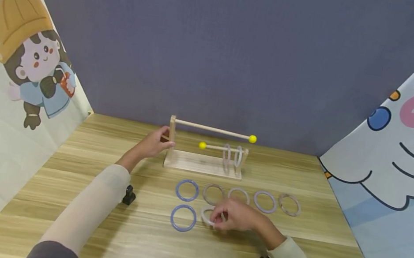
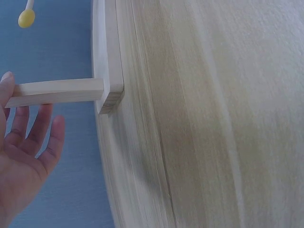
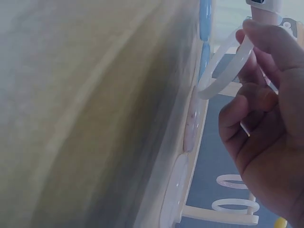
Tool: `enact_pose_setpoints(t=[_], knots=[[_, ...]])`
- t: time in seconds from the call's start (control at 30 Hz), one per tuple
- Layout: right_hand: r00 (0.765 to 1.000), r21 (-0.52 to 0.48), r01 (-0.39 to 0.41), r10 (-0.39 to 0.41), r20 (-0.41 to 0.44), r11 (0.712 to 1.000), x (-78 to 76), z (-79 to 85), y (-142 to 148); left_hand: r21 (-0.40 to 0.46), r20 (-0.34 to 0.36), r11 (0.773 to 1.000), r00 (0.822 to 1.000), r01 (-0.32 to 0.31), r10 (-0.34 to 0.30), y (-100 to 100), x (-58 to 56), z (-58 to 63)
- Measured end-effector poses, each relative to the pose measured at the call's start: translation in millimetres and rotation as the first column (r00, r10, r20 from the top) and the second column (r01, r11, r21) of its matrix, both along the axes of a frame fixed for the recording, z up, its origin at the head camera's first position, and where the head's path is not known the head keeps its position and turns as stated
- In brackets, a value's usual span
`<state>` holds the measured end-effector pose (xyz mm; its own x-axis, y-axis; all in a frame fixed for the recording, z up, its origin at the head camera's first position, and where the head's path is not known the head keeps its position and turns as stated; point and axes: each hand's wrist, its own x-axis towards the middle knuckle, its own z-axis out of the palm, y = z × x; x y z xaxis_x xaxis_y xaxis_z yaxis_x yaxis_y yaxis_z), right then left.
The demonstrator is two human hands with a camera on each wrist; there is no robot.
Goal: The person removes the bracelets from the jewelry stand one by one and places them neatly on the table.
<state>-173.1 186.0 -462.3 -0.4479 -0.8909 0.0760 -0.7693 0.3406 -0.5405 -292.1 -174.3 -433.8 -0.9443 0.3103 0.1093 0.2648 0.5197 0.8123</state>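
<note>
My left hand point(image 1: 155, 141) holds the tall left post point(image 2: 57, 91) of a wooden stand point(image 1: 201, 164), thumb on one face and fingers behind it. Two horizontal rods tipped with yellow balls extend from the stand's posts. A pale purple ring point(image 1: 226, 154) and a white ring point(image 1: 238, 156) hang on the lower rod, near the right post. In front of the stand, my right hand point(image 1: 238, 215) pinches another white ring point(image 3: 225, 71) between thumb and fingers. The right wrist view shows that ring tilted, its far edge close over the table.
Beyond my right hand lies a row of rings: a blue ring point(image 1: 187, 190), a brownish ring point(image 1: 214, 194), a pale ring point(image 1: 239, 191), a purple ring point(image 1: 265, 202) and a mottled ring point(image 1: 289, 205). Another blue ring point(image 1: 183, 218) lies nearer. A dark panel point(image 1: 217, 59) stands behind the table.
</note>
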Motion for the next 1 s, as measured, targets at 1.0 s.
enact_pose_setpoints(t=[1.0], knots=[[0.992,0.184,0.043,-0.065,0.112,0.982,8.9,-11.1,-3.2,-0.005,0.008,1.0,1.0,-0.003,0.003,0.5,0.6,0.9]])
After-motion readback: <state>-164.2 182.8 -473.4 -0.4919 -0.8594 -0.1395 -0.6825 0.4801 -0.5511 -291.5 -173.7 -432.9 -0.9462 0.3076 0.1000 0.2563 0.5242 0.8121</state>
